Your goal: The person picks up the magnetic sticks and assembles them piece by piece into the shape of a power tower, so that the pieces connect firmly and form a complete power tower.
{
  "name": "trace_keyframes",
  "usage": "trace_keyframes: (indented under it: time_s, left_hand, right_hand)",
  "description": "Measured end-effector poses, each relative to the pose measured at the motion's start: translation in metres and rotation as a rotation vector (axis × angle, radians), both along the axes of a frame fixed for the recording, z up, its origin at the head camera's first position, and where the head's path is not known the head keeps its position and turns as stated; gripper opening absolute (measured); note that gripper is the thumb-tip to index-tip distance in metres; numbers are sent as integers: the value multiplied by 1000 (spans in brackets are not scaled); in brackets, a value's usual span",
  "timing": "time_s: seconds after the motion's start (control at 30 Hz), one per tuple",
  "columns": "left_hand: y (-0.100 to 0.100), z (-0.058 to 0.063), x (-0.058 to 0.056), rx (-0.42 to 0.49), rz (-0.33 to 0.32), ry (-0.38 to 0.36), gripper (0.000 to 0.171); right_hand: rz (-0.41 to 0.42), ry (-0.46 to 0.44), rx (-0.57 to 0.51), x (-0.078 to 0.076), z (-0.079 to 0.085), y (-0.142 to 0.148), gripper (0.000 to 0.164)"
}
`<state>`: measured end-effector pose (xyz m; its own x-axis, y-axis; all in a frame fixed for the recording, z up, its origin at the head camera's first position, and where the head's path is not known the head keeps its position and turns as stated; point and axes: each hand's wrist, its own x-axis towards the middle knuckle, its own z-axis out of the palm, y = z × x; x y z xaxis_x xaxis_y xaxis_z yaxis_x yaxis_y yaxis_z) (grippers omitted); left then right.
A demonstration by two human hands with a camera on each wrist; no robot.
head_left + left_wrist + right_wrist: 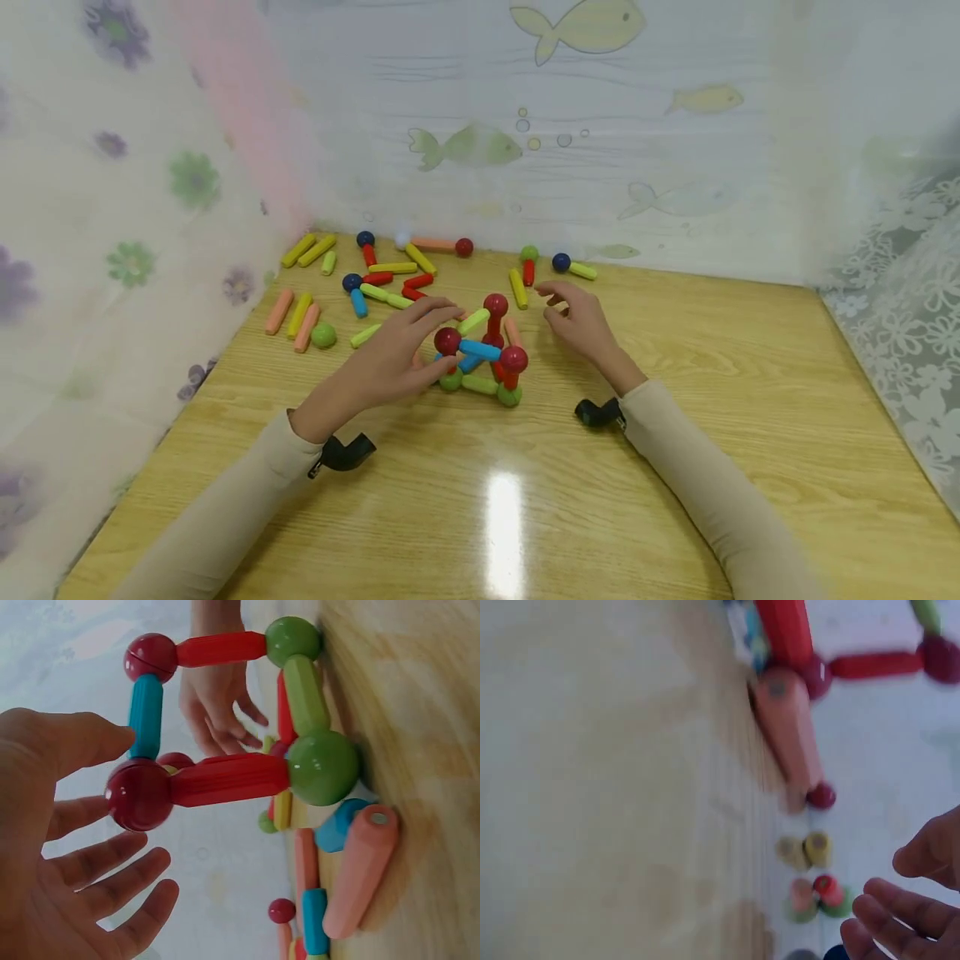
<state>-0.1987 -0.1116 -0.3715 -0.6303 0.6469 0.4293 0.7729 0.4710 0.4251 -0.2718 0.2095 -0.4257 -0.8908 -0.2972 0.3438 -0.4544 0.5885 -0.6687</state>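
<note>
A small frame of magnetic sticks and balls stands on the table in the head view, with a blue stick (480, 350) between two dark red balls on top. Upright red sticks join these to green balls (510, 393) at the base. My left hand (393, 354) is spread beside the frame's left side; in the left wrist view its thumb tip (124, 739) is right at the blue stick (146, 716). To the frame's right is my right hand (581, 325), its fingers loosely bent and nothing held. A salmon stick (513, 332) lies just behind the frame.
Loose sticks and balls lie across the back left, among them salmon sticks (279, 312), a green ball (323, 336) and a navy ball (352, 283). Behind the right hand are a yellow stick (518, 288) and another navy ball (561, 262). A fish-printed curtain (465, 192) borders the table's back.
</note>
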Motion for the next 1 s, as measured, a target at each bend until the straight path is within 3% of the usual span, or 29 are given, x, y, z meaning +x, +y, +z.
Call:
trace_keyframes:
  time_s: [0.13, 0.23, 0.43, 0.63, 0.83, 0.9, 1.0]
  left_hand:
    - [-4, -6, 1, 43, 0, -49, 64]
    - [-4, -7, 1, 64, -10, -67, 67]
    - [-4, -10, 1, 55, -10, -88, 67]
    - [-3, -10, 1, 56, -11, -78, 67]
    - [-2, -11, 3, 29, 10, -97, 67]
    - [-1, -12, 4, 19, 26, -108, 66]
    - [-1, -12, 4, 15, 36, -133, 65]
  right_hand:
    - [-89, -29, 54, -43, -3, -4, 40]
    - [-125, -30, 109, -65, -3, -11, 38]
    - [-172, -98, 216, -86, -7, -23, 27]
    - [-193, -124, 307, -89, -4, -26, 21]
    - [-160, -172, 374, -79, 2, -25, 27]
    - [-158, -183, 333, -72, 6, -24, 29]
    - [-133, -266, 113, -53, 17, -21, 31]
